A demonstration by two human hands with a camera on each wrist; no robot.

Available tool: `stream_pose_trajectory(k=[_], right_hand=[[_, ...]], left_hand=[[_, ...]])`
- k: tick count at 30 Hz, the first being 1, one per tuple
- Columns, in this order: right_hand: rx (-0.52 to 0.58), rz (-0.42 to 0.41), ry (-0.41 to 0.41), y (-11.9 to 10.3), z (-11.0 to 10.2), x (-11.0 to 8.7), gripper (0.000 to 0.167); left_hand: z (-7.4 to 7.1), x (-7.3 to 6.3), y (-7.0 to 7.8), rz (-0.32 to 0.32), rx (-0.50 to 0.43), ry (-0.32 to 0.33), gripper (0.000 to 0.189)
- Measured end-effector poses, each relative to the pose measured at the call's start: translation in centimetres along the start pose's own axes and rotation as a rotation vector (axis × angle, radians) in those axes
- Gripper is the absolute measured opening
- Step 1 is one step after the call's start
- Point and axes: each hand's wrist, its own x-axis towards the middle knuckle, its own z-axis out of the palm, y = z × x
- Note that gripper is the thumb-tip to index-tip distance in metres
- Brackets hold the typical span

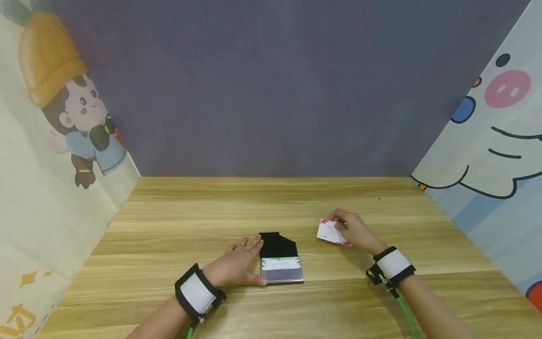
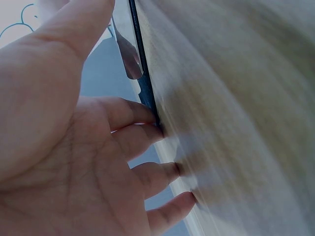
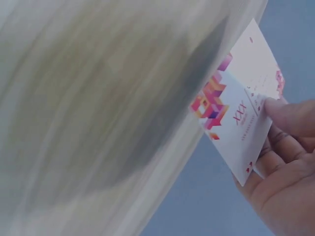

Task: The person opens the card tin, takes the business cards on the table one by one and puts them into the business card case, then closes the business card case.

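Note:
A business card case [image 1: 282, 276] lies on the table with its black flap [image 1: 277, 246] folded back. In its silver body sits a white card with green leaf print [image 1: 279, 263]. My left hand [image 1: 234, 267] touches the case's left side, fingers spread toward the flap and thumb at the lower corner. The left wrist view catches the case edge-on [image 2: 132, 59] beside the left fingers. To the right, my right hand [image 1: 356, 231] pinches white business cards [image 1: 331, 231] with pink and red print, held over the table; two overlapping faces show in the right wrist view [image 3: 236, 115].
The wood-grain table [image 1: 203, 212] runs back to a dark grey panel [image 1: 271, 94]. Cartoon-printed walls stand at the left [image 1: 42, 188] and right [image 1: 499, 165]. Each wrist wears a strap with a green cable.

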Motion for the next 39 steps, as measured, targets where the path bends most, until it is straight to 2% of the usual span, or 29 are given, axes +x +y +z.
stream_pose_trajectory(k=[12,21,29,39], right_hand=[[-0.005,-0.126,-0.106,-5.4,2.1,1.1,0.034],[0.025,-0.249,-0.119,-7.3,3.6,1.7,0.035],[0.092,-0.224,-0.195,-8.6,4.9,1.8,0.032],[0.119,-0.279,-0.211,-9.6,6.2,1.7,0.034]], left_hand=[[0.1,0.0,0.0,-0.005,-0.011,-0.004,0.101],[0.0,0.0,-0.1,0.011,-0.008,0.007,0.101],[0.0,0.0,-0.1,-0.001,-0.017,0.000,0.101],[0.0,0.1,-0.1,-0.011,-0.016,-0.003,0.102]])
